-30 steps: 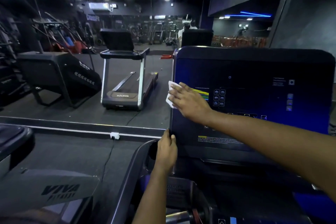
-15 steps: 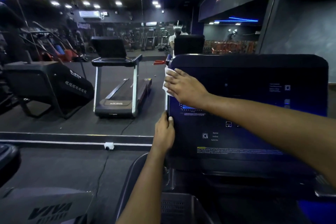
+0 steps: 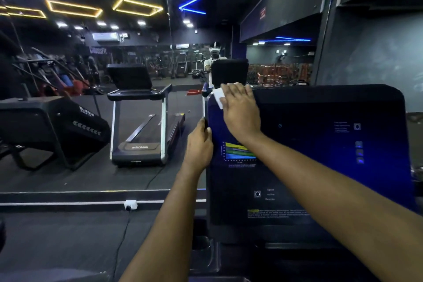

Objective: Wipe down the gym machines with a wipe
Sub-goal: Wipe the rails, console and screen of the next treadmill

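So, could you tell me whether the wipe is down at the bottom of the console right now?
No, the right hand presses the wipe flat against the top left corner of the console.

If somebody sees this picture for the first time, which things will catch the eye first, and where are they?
First, the right hand at the centre, pressing a white wipe flat on the upper left corner of the dark treadmill console, while the left hand grips its left edge. Next, the yellow light frames and blue light lines glowing across the top.
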A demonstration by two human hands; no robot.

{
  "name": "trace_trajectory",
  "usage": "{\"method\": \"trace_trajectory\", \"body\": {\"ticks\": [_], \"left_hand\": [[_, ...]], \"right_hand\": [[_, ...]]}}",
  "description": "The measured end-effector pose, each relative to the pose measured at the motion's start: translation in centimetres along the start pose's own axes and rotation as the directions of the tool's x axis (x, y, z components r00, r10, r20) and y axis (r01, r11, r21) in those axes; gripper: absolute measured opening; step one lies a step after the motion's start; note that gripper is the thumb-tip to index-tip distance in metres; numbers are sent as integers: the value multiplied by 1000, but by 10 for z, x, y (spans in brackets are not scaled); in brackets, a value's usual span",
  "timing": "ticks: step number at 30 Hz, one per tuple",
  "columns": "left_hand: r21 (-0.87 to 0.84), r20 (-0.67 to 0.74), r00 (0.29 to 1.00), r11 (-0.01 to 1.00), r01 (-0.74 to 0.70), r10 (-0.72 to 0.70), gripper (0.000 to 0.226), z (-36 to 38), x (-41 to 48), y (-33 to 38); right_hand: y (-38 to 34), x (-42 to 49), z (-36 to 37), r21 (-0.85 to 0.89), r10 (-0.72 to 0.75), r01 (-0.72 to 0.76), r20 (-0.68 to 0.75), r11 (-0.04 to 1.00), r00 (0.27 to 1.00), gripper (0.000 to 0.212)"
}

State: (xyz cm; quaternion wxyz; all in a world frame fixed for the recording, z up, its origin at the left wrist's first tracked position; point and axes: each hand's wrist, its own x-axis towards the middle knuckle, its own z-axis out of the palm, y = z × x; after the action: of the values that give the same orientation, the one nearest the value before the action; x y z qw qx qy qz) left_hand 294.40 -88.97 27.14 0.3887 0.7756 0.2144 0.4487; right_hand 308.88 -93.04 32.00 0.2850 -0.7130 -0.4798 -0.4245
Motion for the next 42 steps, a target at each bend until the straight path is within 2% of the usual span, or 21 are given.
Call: {"method": "trace_trajectory", "body": {"ticks": [3, 5, 6, 9, 11, 12, 14, 16, 18, 20, 22, 23, 26, 27, 30, 31, 34, 35, 38, 41, 42], "left_hand": [[63, 34, 998, 997, 46, -48, 37, 0, 9, -6], [60, 34, 998, 997, 53, -56, 39, 1, 9, -9], [62, 34, 998, 997, 53, -55, 40, 0, 9, -9], [89, 25, 999, 996, 26, -28, 42, -2, 10, -11], [91, 38, 999, 996, 24, -28, 44, -3, 10, -12], [82, 53, 998, 996, 30, -35, 43, -4, 10, -11], [66, 85, 995, 997, 45, -50, 43, -7, 11, -11], [68, 113, 991, 996, 61, -68, 42, -9, 13, -11], [96, 116, 991, 994, 55, -66, 35, -10, 16, -9], [127, 97, 994, 991, 37, -50, 25, -8, 18, -5], [112, 75, 997, 994, -4, -4, 29, -6, 20, 1], [101, 60, 998, 994, -35, 28, 35, -5, 23, 5], [169, 15, 988, 973, -156, 155, 46, -4, 38, 15], [220, 3, 981, 956, -192, 196, 47, -2, 43, 18], [409, 23, 951, 865, -289, 308, 51, 10, 60, 30], [467, 44, 941, 826, -315, 335, 51, 16, 64, 34], [569, 62, 931, 754, -329, 359, 47, 35, 72, 50], [583, 62, 928, 741, -333, 368, 46, 43, 74, 56], [601, 110, 915, 707, -371, 387, 43, 69, 78, 68], [600, 165, 901, 684, -415, 402, 43, 98, 81, 82], [601, 182, 900, 680, -421, 396, 43, 104, 81, 85]], "right_hand": [[12, -4, -2, -15, 211, -212, -69, 977, 975, 43], [-2, -1, 2, 33, 262, -260, -91, 965, 961, 41], [-13, 1, 6, 79, 217, -211, -78, 974, 973, 41], [-37, 2, 18, 152, -57, 59, -17, 987, 998, 40], [-29, 1, 15, 142, -100, 102, -19, 985, 995, 40], [-20, -2, 12, 144, -61, 66, -40, 987, 997, 40], [7, -7, 4, 157, 138, -118, -125, 980, 982, 40], [30, -10, -4, 114, 345, -329, -181, 937, 921, 40], [25, -7, -4, 93, 427, -417, -187, 904, 885, 41], [11, -6, 4, 118, 291, -276, -143, 954, 946, 41], [14, -7, 2, 111, 137, -126, -97, 986, 986, 41], [26, -6, -4, 91, 145, -135, -113, 987, 983, 40], [59, -10, -20, 89, 386, -376, -201, 922, 900, 36], [63, -12, -22, 86, 410, -401, -190, 912, 892, 37], [86, -17, -23, 76, 236, -228, -117, 971, 965, 38], [99, -18, -28, 52, 219, -214, -111, 975, 969, 38], [130, -21, -43, 43, 373, -371, -159, 928, 914, 36], [135, -23, -44, 50, 372, -369, -150, 928, 916, 37], [155, -28, -45, 48, 249, -245, -108, 968, 962, 39], [173, -30, -51, 64, 348, -343, -158, 937, 924, 38], [175, -31, -52, 74, 329, -321, -160, 944, 931, 38]]}}
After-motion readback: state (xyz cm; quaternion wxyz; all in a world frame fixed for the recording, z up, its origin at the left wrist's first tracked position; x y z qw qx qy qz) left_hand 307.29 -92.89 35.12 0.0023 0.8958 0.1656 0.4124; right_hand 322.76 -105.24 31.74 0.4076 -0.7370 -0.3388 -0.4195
